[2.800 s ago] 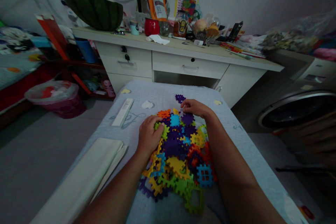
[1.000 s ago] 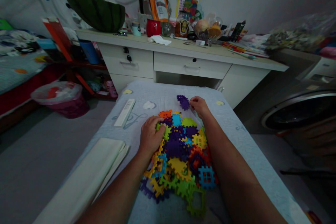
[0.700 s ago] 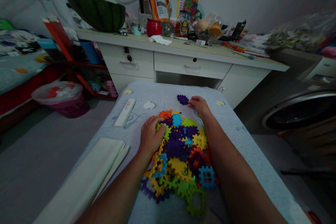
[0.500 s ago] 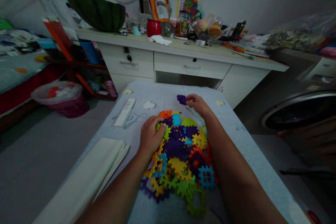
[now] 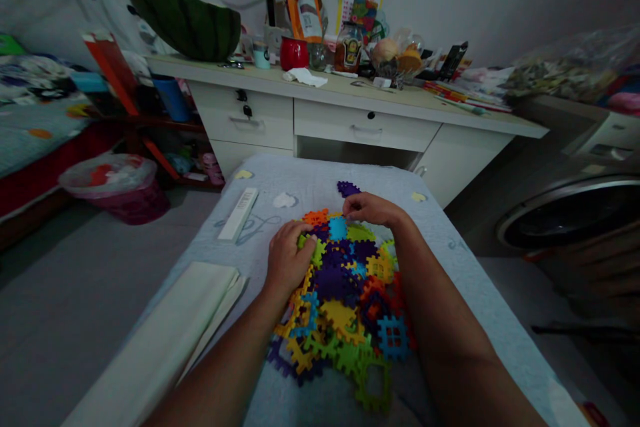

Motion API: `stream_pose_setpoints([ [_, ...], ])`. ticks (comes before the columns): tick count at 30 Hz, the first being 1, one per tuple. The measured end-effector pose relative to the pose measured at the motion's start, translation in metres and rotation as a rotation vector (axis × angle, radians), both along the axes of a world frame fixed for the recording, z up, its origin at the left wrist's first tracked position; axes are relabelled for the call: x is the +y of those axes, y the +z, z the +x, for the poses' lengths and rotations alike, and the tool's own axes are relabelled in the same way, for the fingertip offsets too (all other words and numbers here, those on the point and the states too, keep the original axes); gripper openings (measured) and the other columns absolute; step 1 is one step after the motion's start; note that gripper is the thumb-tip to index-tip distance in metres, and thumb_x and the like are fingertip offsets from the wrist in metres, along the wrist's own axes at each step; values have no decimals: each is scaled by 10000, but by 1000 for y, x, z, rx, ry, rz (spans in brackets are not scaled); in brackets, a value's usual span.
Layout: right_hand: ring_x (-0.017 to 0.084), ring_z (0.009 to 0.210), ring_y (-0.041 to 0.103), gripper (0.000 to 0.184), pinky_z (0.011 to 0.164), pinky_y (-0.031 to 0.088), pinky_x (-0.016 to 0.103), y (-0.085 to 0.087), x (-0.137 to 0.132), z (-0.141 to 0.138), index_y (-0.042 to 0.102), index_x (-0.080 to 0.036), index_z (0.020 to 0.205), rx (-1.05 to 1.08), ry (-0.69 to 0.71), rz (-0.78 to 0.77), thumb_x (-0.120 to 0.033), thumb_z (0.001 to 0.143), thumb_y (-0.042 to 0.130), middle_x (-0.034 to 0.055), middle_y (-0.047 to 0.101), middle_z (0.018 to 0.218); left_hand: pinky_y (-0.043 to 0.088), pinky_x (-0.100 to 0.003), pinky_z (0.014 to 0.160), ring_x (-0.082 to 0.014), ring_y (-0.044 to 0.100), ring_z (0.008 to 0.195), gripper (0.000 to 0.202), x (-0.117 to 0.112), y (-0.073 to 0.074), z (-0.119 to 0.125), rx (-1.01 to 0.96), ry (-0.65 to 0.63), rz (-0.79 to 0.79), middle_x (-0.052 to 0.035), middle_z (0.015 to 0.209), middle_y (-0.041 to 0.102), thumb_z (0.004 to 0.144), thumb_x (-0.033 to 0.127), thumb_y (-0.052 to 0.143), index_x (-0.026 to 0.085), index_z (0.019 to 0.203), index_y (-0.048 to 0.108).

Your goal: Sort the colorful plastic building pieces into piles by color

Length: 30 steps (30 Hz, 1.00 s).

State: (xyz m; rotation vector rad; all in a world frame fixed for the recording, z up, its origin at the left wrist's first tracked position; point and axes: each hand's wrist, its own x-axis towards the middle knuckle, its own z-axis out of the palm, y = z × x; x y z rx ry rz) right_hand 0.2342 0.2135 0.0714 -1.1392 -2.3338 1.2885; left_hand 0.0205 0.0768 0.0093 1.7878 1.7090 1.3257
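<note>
A heap of interlocking plastic building pieces [image 5: 337, 282] with toothed edges, in purple, yellow, orange, green and blue, lies on the cloth-covered table. At its upper left edge rests my left hand [image 5: 289, 252], thumb apart from the fingers, touching a lime-green toothed piece [image 5: 318, 253]. My right hand [image 5: 371, 208] is at the heap's far side, its fingertips closed on the upper right edge of a light blue toothed piece [image 5: 338, 229]. Just beyond those fingers a purple piece [image 5: 347, 188] lies by itself on the cloth, partly covered by the hand.
A white narrow box [image 5: 239, 215] lies on the table's left, with folded white material [image 5: 165, 340] nearer me. Behind stands a white desk [image 5: 367, 125] bearing a watermelon-shaped object [image 5: 185, 20], jars and a red cup [image 5: 294, 53]. A washing machine [image 5: 575, 173] is at right, a pink bin [image 5: 120, 190] at left.
My right hand has let go of the purple piece, leaving it on the cloth, and moved back toward me to the light blue piece. My left hand has stayed put.
</note>
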Motion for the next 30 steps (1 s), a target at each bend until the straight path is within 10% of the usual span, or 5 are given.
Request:
stream_pose_setpoints([
  [17, 91, 541, 516, 154, 483, 354, 190, 8, -6, 0, 629, -167, 821, 183, -47, -129, -173, 675, 676, -48, 598, 626, 444, -417, 1000, -227, 605, 1056, 205, 0, -1, 0, 8, -3, -7, -47, 1062, 675, 849, 296, 537, 215, 987, 667],
  [30, 108, 498, 605, 234, 454, 485, 191, -18, 26, 57, 493, -191, 747, 439, -901, 37, -119, 683, 706, -55, 556, 552, 435, -421, 1029, -231, 599, 1098, 202, -1, -2, 0, 2, 12, -16, -47, 1094, 676, 850, 308, 541, 225, 987, 665],
])
